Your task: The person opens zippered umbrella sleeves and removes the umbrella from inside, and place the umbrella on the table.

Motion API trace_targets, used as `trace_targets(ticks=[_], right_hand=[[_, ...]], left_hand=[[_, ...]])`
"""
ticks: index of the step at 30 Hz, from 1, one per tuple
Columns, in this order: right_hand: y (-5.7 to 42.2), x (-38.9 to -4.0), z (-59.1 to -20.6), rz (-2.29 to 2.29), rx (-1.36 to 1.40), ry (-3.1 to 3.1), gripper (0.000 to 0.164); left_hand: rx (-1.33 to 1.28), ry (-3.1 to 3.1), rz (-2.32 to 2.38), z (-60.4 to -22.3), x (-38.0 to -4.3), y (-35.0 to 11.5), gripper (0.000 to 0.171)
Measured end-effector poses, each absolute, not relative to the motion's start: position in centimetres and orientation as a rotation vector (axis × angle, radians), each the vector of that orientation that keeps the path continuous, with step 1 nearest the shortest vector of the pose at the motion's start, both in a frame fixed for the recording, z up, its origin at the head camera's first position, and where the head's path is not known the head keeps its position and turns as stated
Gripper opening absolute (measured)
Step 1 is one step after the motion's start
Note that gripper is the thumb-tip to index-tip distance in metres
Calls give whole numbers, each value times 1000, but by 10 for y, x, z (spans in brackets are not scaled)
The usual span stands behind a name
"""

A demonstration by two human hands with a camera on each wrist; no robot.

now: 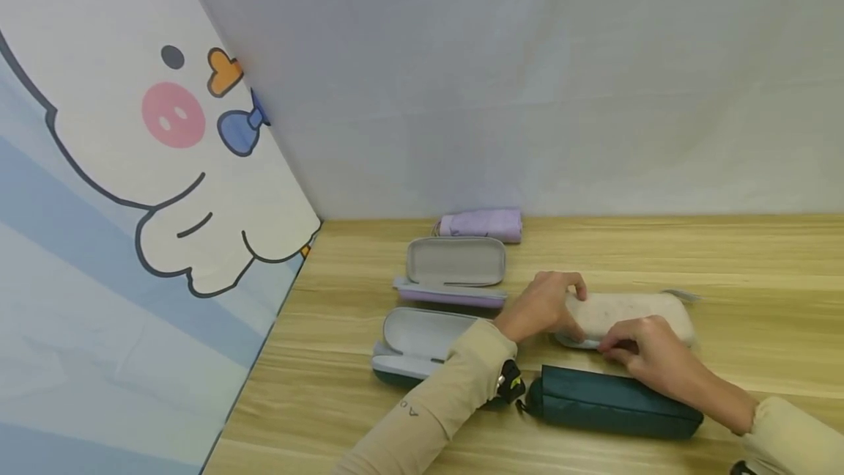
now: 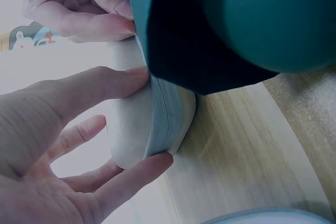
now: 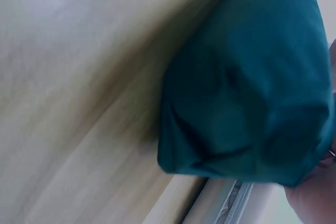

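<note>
A cream zip pencil case (image 1: 626, 310) lies on the wooden table, right of centre in the head view. My left hand (image 1: 542, 306) grips its left end, thumb on the near side and fingers round the far side. In the left wrist view a pale blue zip band (image 2: 165, 114) runs along the case between thumb and fingertips. My right hand (image 1: 659, 355) pinches the zip edge at the front with thumb and index finger; the exact bit between them is hidden. A dark teal pencil case (image 1: 613, 405) lies in front, partly under the right forearm, blocking much of both wrist views.
Left of the hands stand two open hard cases, one lilac with a grey lining (image 1: 456, 261), one dark green with a pale lining (image 1: 422, 332) partly behind the left sleeve. A folded lilac umbrella (image 1: 481, 226) lies by the back wall. A cartoon-printed panel (image 1: 165, 189) borders the table's left.
</note>
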State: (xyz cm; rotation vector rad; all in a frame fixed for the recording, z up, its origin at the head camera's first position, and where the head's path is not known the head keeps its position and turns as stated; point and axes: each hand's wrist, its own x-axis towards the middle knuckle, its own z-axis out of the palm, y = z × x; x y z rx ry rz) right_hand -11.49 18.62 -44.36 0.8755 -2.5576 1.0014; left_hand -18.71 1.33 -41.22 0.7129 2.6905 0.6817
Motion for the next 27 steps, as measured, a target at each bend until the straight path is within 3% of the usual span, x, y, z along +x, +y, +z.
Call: trace_targets(ticks=[14,22,27], right_hand=[[203,-131,-446,1035,865,-2642,23],[208,-136,-450,1063,904,-2657,21],[213,-138,-451,1072,910,-2662,21]], left_hand=[[794,2708,385,-402,-182,9,53],[1154,2541,221,-404,-190,13,51],[1185,2541,250,-411,-192,13,53]])
